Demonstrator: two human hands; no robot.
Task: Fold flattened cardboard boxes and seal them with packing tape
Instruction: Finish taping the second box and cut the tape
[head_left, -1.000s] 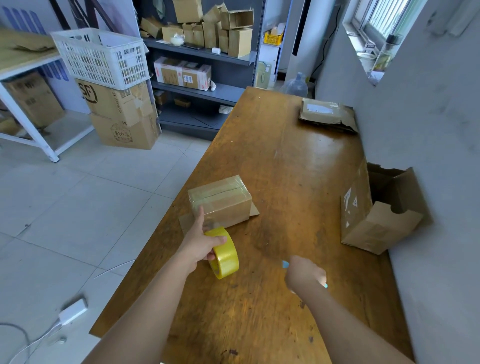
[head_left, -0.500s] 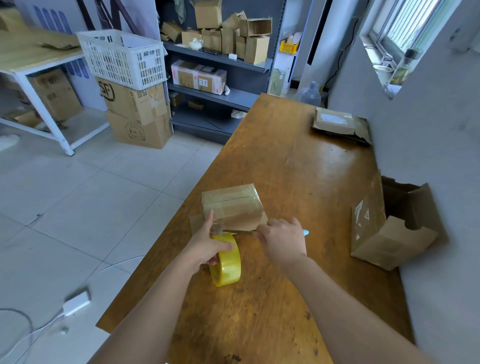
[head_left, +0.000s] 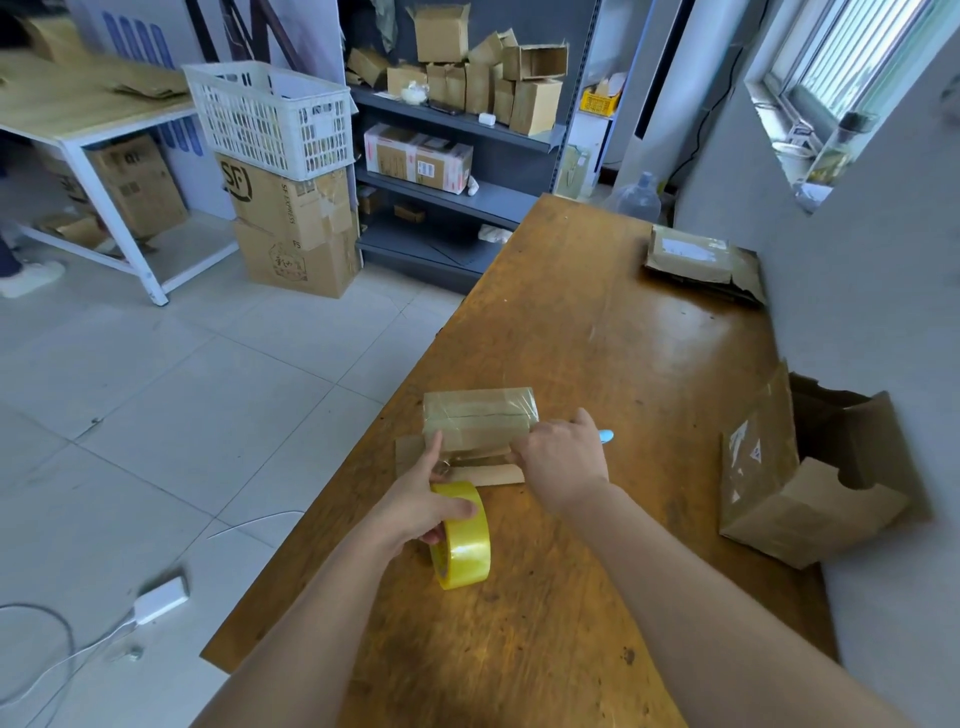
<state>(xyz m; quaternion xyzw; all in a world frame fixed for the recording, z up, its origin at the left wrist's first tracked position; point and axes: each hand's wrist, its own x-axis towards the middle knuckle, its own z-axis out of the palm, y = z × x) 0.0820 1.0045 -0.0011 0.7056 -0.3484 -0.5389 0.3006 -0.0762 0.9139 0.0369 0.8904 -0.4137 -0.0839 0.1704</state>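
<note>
Cardboard box (head_left: 478, 418), already wrapped in clear tape, meets the fingers at its near face. The left hand (head_left: 423, 501) lays its forefinger straight up against the box's lower left corner, while its thumb and remaining fingers curl round the yellow tape roll (head_left: 462, 538), which stands on edge just in front of the box. The right hand (head_left: 563, 454) is closed round a blue-handled tool (head_left: 605, 435) (only the blue end shows past the knuckles), with its knuckles at the box's lower right corner. A second ago this hand was well back from the box, over bare wood nearer the person; half a second ago it had already reached the box. The left hand and the roll have barely shifted.

The box sits on the wooden table (head_left: 571, 312), near its left edge, with a flat flap (head_left: 488, 474) spread beneath it. Further right an open box (head_left: 810, 504) leans at the wall, and a flattened parcel (head_left: 696, 254) lies at the far end.
</note>
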